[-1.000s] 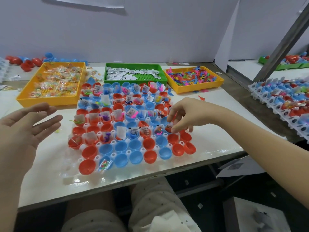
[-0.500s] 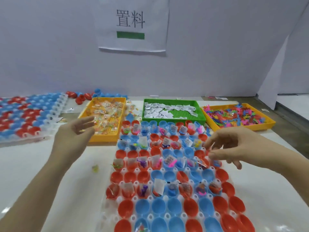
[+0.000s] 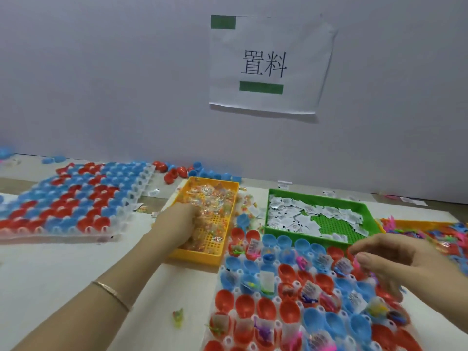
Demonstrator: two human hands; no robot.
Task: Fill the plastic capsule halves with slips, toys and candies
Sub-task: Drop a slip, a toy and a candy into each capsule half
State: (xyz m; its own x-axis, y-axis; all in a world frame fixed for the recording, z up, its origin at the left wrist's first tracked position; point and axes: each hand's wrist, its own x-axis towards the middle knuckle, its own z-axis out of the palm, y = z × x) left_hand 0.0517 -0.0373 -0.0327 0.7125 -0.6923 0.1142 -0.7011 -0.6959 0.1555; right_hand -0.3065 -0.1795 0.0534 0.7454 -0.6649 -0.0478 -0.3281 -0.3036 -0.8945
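Yellow tray (image 3: 195, 258) of candies (image 3: 215, 198) is entered by the left hand (image 3: 177, 224), grip hidden so it cannot be told, the right hand (image 3: 395, 259) held loose over the capsule halves (image 3: 291, 274); probably a candy must be pinched next.

We see two forearms, both uncovered all the way to the frame's lower edge. Round the left wrist we make out a thin bracelet (image 3: 112, 295), a narrow, flat, gold-coloured band with a faint shine, lying close against the arm. The left hand (image 3: 182, 219) and the right hand (image 3: 390, 262) are bare, the right one slightly blurred
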